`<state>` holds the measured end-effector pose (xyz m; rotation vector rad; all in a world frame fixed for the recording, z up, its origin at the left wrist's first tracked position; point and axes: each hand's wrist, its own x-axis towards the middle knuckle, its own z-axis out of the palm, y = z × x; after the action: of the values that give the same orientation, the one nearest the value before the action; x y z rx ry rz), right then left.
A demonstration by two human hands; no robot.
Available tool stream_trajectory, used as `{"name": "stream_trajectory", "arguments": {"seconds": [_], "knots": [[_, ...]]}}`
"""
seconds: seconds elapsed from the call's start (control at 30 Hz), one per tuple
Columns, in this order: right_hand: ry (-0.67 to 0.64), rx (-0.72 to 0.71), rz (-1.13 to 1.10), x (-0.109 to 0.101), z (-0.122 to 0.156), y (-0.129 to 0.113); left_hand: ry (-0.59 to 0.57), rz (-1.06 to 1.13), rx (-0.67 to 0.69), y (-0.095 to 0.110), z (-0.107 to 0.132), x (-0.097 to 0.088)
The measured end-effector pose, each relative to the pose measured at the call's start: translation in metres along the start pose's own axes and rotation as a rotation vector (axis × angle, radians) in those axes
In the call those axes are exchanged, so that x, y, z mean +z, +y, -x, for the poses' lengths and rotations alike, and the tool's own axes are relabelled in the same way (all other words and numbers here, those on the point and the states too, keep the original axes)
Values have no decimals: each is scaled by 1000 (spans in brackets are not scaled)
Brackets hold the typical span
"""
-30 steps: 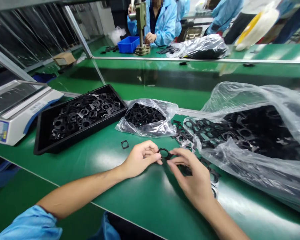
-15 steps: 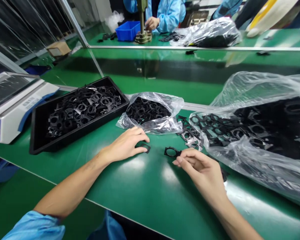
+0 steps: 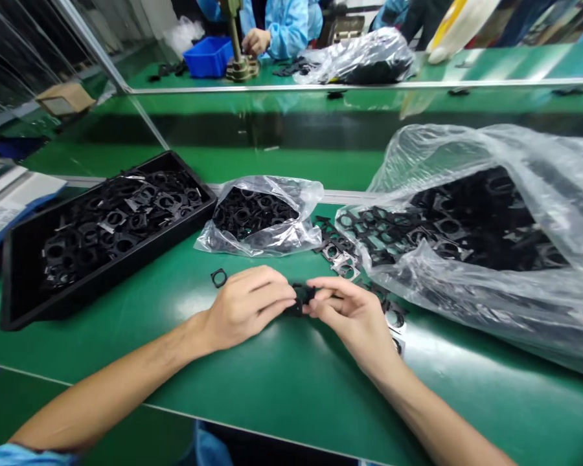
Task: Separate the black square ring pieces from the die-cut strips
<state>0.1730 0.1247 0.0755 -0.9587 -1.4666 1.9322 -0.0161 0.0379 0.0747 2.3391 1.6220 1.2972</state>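
My left hand (image 3: 245, 304) and my right hand (image 3: 350, 316) meet at the middle of the green table, fingers pinched from both sides on a small black plastic part (image 3: 301, 299). Most of that part is hidden between the fingertips. A single small black square ring (image 3: 218, 277) lies on the table just left of my left hand. Loose black frames (image 3: 337, 249) lie spilled behind my right hand, beside the mouth of a large clear bag (image 3: 471, 259) full of the same black parts.
A black tray (image 3: 24, 310) heaped with black parts sits at the left, a weighing scale (image 3: 0, 200) beyond it. A small clear bag (image 3: 260, 217) of parts lies behind my hands. Across the far bench a person in a light blue coat (image 3: 284, 26) works beside a blue bin (image 3: 208, 57).
My hands were joined on a part, drew apart with the left reaching to the table for another piece, and have come together again on the black part.
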Motion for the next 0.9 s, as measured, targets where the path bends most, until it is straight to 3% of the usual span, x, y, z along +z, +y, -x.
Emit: {"name": "stream_trajectory", "arguments": {"seconds": [0.1, 0.23, 0.9], "knots": [[-19, 2, 22, 0, 3, 2, 26, -86, 80, 1, 1, 14], [-18, -36, 28, -2, 4, 5, 71, -104, 62, -4, 7, 22], [-92, -149, 144, -2, 4, 7, 24, -128, 60, -5, 13, 19]]}}
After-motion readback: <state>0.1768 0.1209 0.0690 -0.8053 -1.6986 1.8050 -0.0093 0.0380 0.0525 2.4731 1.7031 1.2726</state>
